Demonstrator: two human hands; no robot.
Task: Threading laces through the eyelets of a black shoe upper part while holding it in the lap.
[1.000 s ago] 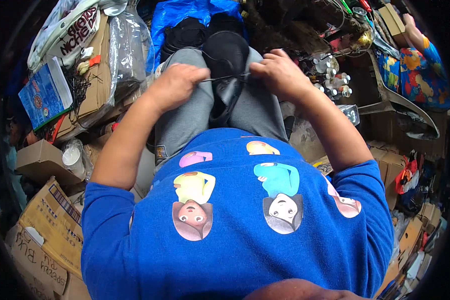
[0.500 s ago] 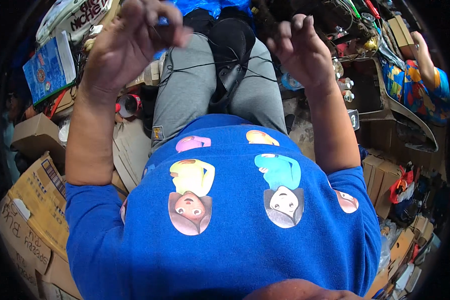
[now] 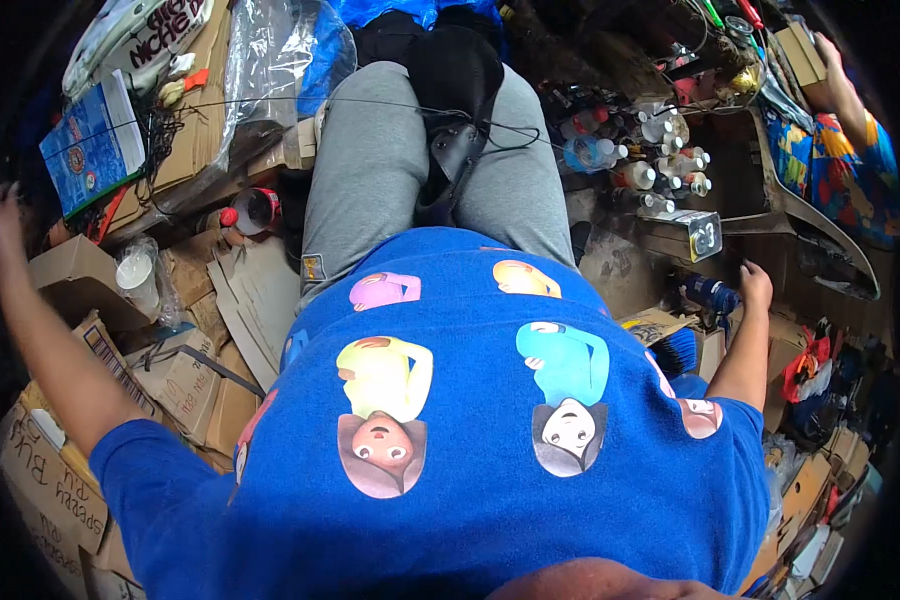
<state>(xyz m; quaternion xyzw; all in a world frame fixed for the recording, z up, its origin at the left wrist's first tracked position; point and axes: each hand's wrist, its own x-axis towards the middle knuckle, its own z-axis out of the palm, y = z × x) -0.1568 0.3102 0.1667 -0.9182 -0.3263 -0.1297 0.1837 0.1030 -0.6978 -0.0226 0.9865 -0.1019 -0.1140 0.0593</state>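
A black shoe [image 3: 457,75] is wedged between my knees, its upper end toward me. Black thread [image 3: 370,100] comes out of it; one length runs taut to the far left across a blue booklet [image 3: 88,145], and another makes a loose loop over my right thigh. My left hand [image 3: 6,225] is stretched wide to the left, slightly blurred, its fingers closed at the end of that taut length. Out to the right, my right hand [image 3: 756,288] is curled beside a dark blue can [image 3: 710,292]; what it holds, if anything, is too small to make out.
Several plastic bottles [image 3: 660,160] stand right of my knee. A red-capped bottle [image 3: 258,210], a white cup [image 3: 137,272] and cardboard boxes [image 3: 75,275] are at the left. Another person's arm [image 3: 846,100] shows at the far right, near a curved dark panel [image 3: 830,250].
Both hands have swung apart from above my knees, the left far out to the left, the right down and outward. The thread on the left has drawn out straight.
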